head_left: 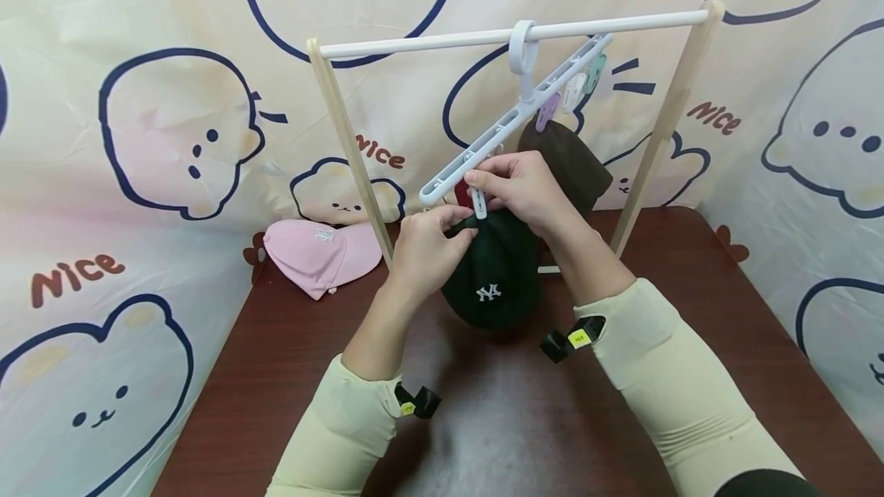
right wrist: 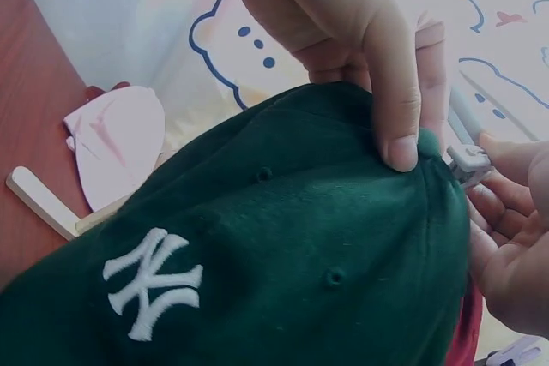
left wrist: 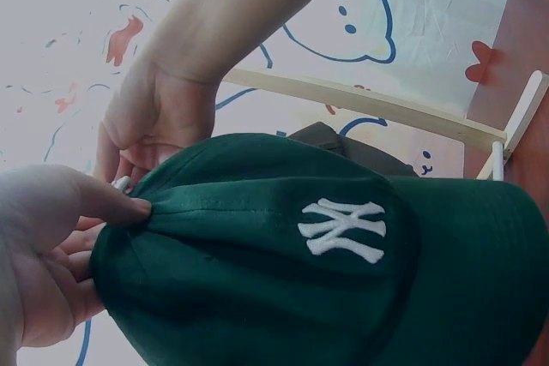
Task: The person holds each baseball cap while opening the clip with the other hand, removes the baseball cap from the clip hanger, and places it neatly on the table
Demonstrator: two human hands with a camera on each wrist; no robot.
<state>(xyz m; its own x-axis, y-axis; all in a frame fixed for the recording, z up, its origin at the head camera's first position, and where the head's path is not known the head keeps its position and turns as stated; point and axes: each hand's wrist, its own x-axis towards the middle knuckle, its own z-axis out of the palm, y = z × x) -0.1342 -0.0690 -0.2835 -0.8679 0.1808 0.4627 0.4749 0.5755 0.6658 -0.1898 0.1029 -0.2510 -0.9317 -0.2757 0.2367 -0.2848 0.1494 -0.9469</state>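
Note:
A dark green baseball cap [head_left: 493,282] with a white emblem hangs below a white clip hanger [head_left: 497,129]. With thumb and fingers, my left hand [head_left: 431,248] pinches the top of its crown, and the left wrist view shows the cloth gathered there. My right hand [head_left: 525,186] holds a white clip [head_left: 479,203] on the hanger's near arm. In the right wrist view the clip [right wrist: 470,163] meets the crown's edge; how firmly it bites is unclear. Part of something red [right wrist: 467,323] shows behind the green cap.
The hanger hooks over a white rail [head_left: 428,41] on a wooden-post rack. A brown cap [head_left: 566,159] hangs from a purple clip [head_left: 548,111], near white and green clips. A pink cap [head_left: 324,255] lies on the brown table [head_left: 276,374] at the left.

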